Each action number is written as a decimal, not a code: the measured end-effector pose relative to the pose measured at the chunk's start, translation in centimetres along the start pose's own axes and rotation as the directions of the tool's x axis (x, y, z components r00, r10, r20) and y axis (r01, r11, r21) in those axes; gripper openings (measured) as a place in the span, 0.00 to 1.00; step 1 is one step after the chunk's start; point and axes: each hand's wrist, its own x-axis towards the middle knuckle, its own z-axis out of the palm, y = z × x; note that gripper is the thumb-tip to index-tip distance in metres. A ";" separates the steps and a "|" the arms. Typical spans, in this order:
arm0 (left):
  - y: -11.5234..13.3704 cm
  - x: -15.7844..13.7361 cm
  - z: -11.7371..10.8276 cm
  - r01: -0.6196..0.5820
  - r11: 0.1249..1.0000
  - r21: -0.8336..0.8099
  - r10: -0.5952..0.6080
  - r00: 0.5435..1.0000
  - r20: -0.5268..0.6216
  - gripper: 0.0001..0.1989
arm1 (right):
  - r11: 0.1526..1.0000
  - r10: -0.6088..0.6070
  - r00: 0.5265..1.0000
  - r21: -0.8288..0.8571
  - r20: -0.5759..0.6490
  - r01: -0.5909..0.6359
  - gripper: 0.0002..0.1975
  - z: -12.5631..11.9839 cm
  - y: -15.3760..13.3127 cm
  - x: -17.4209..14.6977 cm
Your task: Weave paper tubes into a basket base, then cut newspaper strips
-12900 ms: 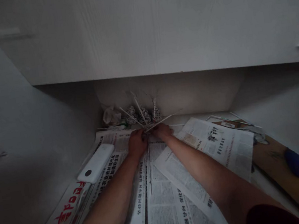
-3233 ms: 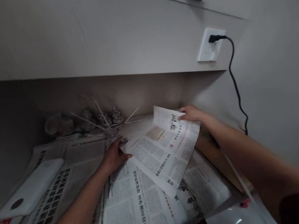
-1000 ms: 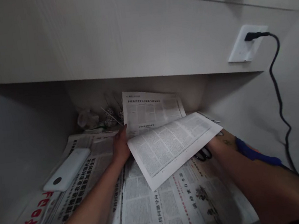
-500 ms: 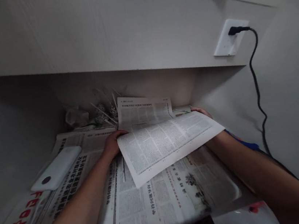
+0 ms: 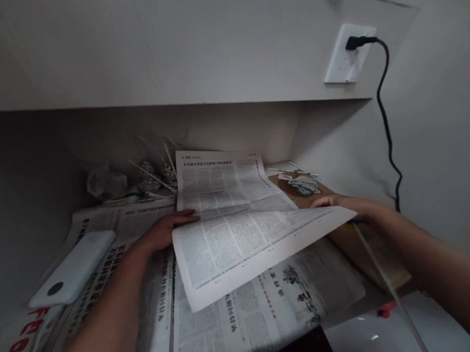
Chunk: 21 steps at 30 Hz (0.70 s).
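Note:
A newspaper sheet (image 5: 243, 238) is in front of me, its near part raised and curved above the other newspapers, its far part lying back toward the wall. My left hand (image 5: 171, 228) is at its left edge, fingers stretched over the paper and the thumb not clearly visible. At the right edge my right hand (image 5: 343, 206) pinches the sheet, with some fingers hidden by the paper. A thin pale rod (image 5: 387, 280) slants down from beneath the right hand; whether the hand holds it I cannot tell.
Newspapers (image 5: 222, 339) cover the surface. A white phone-like slab (image 5: 74, 269) lies left. Behind stand dark patterned bundles (image 5: 149, 178) with thin sticks and a clear plastic bag (image 5: 106, 182). Right are a brown board (image 5: 373, 256), a greyish coil (image 5: 304, 185) and a plugged-in black cable (image 5: 386, 121).
The sheet's near part has come down and curved, showing more of its far part. My right hand has moved nearer, uncovering the board and coil. The view has shifted slightly.

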 end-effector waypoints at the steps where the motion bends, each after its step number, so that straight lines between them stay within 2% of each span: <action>1: 0.2 -0.2 -0.1 0.016 1.000 0.003 -0.016 0.999 0.030 0.21 | 1.000 0.014 0.999 -0.004 0.044 -0.014 0.19 -0.1 0.0 -0.1; 3: 0.5 -0.4 -0.4 0.038 0.999 0.030 -0.040 0.994 0.101 0.22 | 0.998 0.058 0.989 0.002 0.139 -0.059 0.20 -0.5 0.0 -0.3; 7: 0.8 -0.5 -0.9 0.023 0.995 0.096 -0.040 0.983 0.180 0.22 | 0.998 0.064 0.973 -0.041 0.224 -0.056 0.18 -1.4 0.0 -0.3; 10: 0.8 -0.5 -1.0 0.025 0.993 0.111 -0.046 0.982 0.185 0.23 | 0.998 0.034 0.979 -0.053 0.202 -0.024 0.19 -1.6 -0.1 0.4; 12: 0.7 -0.5 -1.0 0.050 0.992 0.116 -0.073 0.977 0.202 0.23 | 0.990 0.028 0.993 -0.142 0.111 -0.012 0.19 -0.7 -0.7 0.5; 15: 0.6 -0.4 -1.0 0.077 0.993 0.086 -0.093 0.976 0.198 0.25 | 0.942 -0.053 0.996 -0.334 -0.075 0.025 0.20 2.9 -2.8 -0.7; 17: 0.6 -0.5 -1.0 0.077 0.990 0.117 -0.098 0.977 0.190 0.26 | 0.921 -0.164 0.986 -0.362 -0.031 0.141 0.25 6.6 -4.6 -2.4; 18: 0.6 -0.5 -1.0 0.069 0.983 0.172 -0.104 0.974 0.201 0.26 | 0.910 -0.200 0.979 -0.363 0.033 0.198 0.30 8.6 -5.4 -3.3; 21: 1.0 -0.7 -1.1 -0.005 0.905 0.425 -0.148 0.933 0.327 0.28 | 0.874 -0.257 0.950 -0.377 0.179 0.307 0.44 13.9 -6.6 -5.4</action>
